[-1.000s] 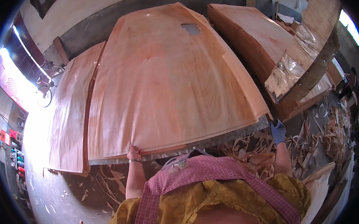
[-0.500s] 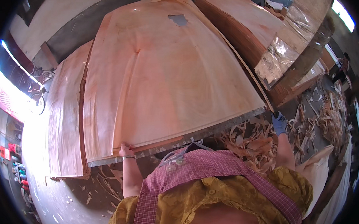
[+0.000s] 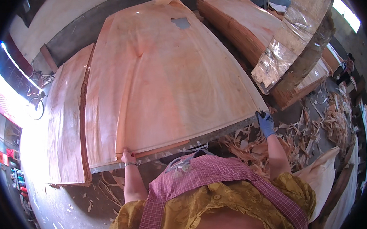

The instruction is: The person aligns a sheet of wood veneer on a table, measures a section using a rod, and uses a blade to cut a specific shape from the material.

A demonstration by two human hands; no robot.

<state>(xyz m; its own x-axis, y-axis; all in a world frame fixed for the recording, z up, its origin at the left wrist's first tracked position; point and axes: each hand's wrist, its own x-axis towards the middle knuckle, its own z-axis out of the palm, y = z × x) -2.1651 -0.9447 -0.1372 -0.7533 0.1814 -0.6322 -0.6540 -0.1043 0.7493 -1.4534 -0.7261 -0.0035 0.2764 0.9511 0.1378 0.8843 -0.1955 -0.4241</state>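
A large thin wood veneer sheet (image 3: 181, 81), pinkish tan with a ragged hole near its far end, lies before me. A raised fold runs along its left part toward me. At the near edge, my left hand (image 3: 128, 155), bare with a band at the wrist, is closed on the sheet where the fold ends. My right hand (image 3: 265, 123), in a blue glove with dark fingertips, grips the sheet's near right corner. Under the near edge shows a grey table edge (image 3: 226, 134) with small pale marks.
Veneer stacks stand at left (image 3: 66, 129) and far right (image 3: 239, 22). A plastic-wrapped board (image 3: 289, 42) juts in at the right. Veneer scraps (image 3: 256, 152) litter the floor. A bicycle (image 3: 36, 101) is at far left; another person (image 3: 348, 69) is far right.
My right hand has moved left and slightly up, bringing the sheet's right edge inward; the strip showing along that side is gone. My left hand keeps its hold on the near edge.
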